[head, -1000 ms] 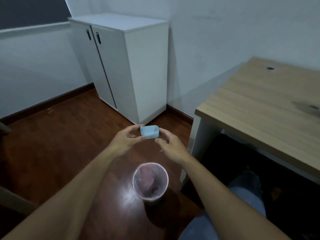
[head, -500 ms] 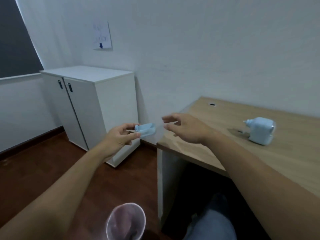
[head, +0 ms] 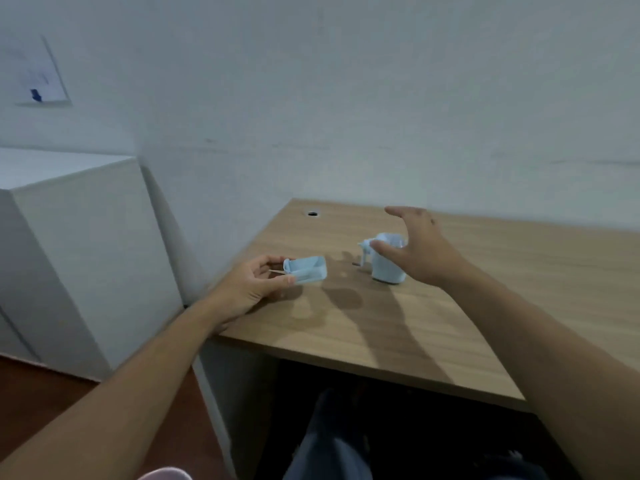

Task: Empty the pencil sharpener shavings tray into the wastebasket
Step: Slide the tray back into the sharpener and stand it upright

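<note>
now your left hand [head: 250,289] holds the pale blue shavings tray [head: 306,270] by its near end, thumb on top and fingers below, above the left corner of the wooden desk [head: 363,334]. a thin light sliver, maybe a shaving, sticks out by your thumb; what it is cannot be told. your right hand [head: 420,252] is spread wide and holds nothing, hovering just beside the pencil sharpener [head: 384,263]; whether it touches it cannot be told. that sharpener stands upright on the desk, pale blue like the tray, its crank handle [head: 365,252] pointing left toward the tray. tray and sharpener are near each other but apart. at the bottom edge of the view, only the pink rim of the wastebasket [head: 165,474] shows, down on the floor, well apart from the tray. a white cabinet [head: 79,244] stands left of the desk against the wall.
</note>
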The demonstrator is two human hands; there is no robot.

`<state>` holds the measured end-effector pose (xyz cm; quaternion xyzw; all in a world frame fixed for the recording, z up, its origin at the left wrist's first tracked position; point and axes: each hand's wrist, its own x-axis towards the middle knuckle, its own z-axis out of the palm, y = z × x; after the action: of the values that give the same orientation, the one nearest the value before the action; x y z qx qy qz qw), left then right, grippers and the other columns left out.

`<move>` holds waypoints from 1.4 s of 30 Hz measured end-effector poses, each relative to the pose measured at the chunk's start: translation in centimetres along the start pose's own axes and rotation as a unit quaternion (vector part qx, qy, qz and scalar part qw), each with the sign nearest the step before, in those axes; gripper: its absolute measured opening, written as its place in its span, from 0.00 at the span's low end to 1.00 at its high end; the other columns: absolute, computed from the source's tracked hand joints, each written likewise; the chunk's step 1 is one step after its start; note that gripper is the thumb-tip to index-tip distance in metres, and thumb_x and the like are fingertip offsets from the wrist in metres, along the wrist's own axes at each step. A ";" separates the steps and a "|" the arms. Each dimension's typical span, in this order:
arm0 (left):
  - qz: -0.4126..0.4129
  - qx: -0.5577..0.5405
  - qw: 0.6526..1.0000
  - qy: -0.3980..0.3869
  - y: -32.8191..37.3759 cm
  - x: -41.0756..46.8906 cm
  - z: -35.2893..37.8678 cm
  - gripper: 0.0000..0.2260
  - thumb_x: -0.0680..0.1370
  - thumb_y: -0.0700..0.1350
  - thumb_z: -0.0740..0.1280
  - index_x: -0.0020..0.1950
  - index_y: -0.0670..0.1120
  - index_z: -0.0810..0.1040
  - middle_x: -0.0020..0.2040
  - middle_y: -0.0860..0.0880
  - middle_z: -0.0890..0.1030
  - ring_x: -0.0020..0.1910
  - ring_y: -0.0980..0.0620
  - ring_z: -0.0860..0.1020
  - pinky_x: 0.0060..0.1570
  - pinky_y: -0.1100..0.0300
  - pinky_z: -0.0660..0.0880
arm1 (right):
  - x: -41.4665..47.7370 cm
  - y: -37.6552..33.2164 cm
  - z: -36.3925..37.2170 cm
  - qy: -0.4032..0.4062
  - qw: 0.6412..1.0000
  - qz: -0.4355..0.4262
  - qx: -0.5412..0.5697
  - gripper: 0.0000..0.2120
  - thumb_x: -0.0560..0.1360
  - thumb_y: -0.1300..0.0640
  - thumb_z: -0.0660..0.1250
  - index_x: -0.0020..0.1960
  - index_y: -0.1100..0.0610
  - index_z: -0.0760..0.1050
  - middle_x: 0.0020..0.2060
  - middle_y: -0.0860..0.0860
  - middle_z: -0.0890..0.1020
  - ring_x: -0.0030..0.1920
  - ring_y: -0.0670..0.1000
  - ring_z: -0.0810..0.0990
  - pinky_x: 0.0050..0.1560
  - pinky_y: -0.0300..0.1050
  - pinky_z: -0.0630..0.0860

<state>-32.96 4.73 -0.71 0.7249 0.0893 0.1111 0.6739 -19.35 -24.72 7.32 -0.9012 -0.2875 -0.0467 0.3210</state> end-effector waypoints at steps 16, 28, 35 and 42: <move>-0.004 -0.031 0.993 -0.117 -0.9 10.2 5.4 0.20 0.77 0.38 0.80 0.68 0.44 0.83 0.68 0.40 0.88 0.65 0.42 0.87 0.70 0.47 0.83 | 5.0 10.8 4.1 -0.025 0.988 0.003 0.149 0.28 0.77 0.45 0.82 0.73 0.48 0.78 0.63 0.40 0.87 0.60 0.32 0.86 0.57 0.25 0.79; -0.007 0.079 0.985 -0.152 -0.7 14.0 5.1 0.25 0.76 0.40 0.80 0.72 0.44 0.79 0.69 0.45 0.88 0.68 0.37 0.86 0.66 0.47 0.85 | 6.9 12.0 3.8 -0.054 0.971 -0.032 0.231 0.23 0.82 0.49 0.76 0.75 0.52 0.80 0.66 0.43 0.89 0.68 0.41 0.87 0.72 0.44 0.82; 0.007 0.085 0.989 -0.123 -1.1 13.9 4.9 0.22 0.79 0.36 0.79 0.73 0.45 0.81 0.69 0.45 0.88 0.71 0.39 0.85 0.77 0.39 0.77 | 6.7 11.9 4.1 -0.075 0.968 -0.045 0.235 0.25 0.81 0.50 0.77 0.76 0.53 0.79 0.68 0.43 0.88 0.68 0.41 0.87 0.72 0.42 0.81; -0.001 0.039 0.990 -0.139 -0.7 13.4 6.0 0.25 0.79 0.35 0.78 0.76 0.46 0.82 0.67 0.45 0.90 0.71 0.47 0.86 0.69 0.61 0.81 | 6.6 11.6 4.7 -0.074 0.968 -0.043 0.238 0.30 0.78 0.51 0.81 0.77 0.52 0.78 0.64 0.42 0.90 0.64 0.38 0.88 0.67 0.35 0.82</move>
<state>-18.38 2.76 -1.25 0.7591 0.0000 0.0051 0.6510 -8.02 -25.94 -1.06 -0.7868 -0.3518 0.0763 0.5014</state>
